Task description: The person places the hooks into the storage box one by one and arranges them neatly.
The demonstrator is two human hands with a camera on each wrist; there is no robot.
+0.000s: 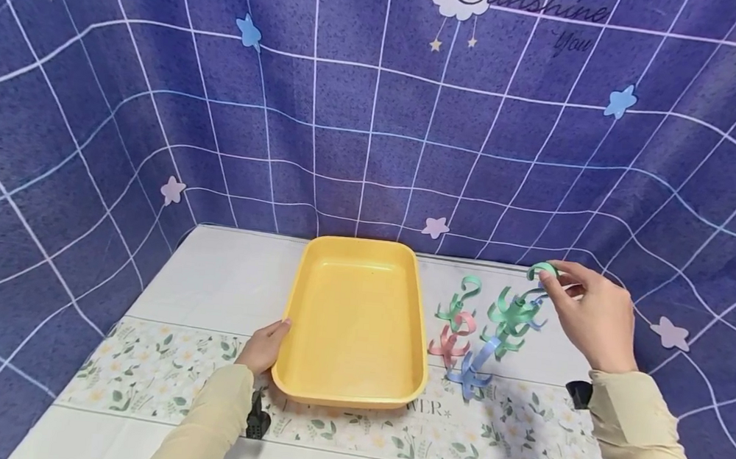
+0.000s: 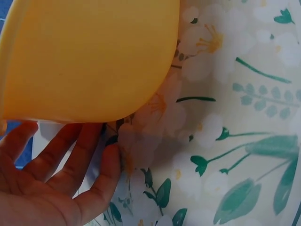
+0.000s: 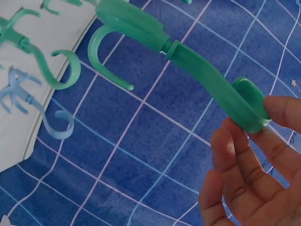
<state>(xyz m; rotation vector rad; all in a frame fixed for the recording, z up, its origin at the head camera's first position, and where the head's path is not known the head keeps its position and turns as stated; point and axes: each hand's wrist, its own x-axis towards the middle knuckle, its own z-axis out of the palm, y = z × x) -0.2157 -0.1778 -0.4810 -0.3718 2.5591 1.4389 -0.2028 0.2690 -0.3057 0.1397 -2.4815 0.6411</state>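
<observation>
My right hand [image 1: 595,318] pinches the curled hook end of a green multi-claw hanger [image 3: 202,77] between thumb and fingers. In the right wrist view the hanger slants up to the left, with its claws toward the far end. On the left, my left hand [image 1: 261,347] holds the side of a yellow tray [image 1: 422,316], thumb at the rim. In the left wrist view its fingers [image 2: 87,155] lie along the tray's outer wall. Nothing lies inside the tray.
Right of the tray lie a green hanger [image 1: 456,308], a pink hanger [image 1: 450,344] and a blue hanger [image 1: 470,376]. More green and blue hangers overlap the held one in the head view. A blue grid-patterned curtain [image 1: 369,148] borders the white, flower-printed table [image 1: 231,268].
</observation>
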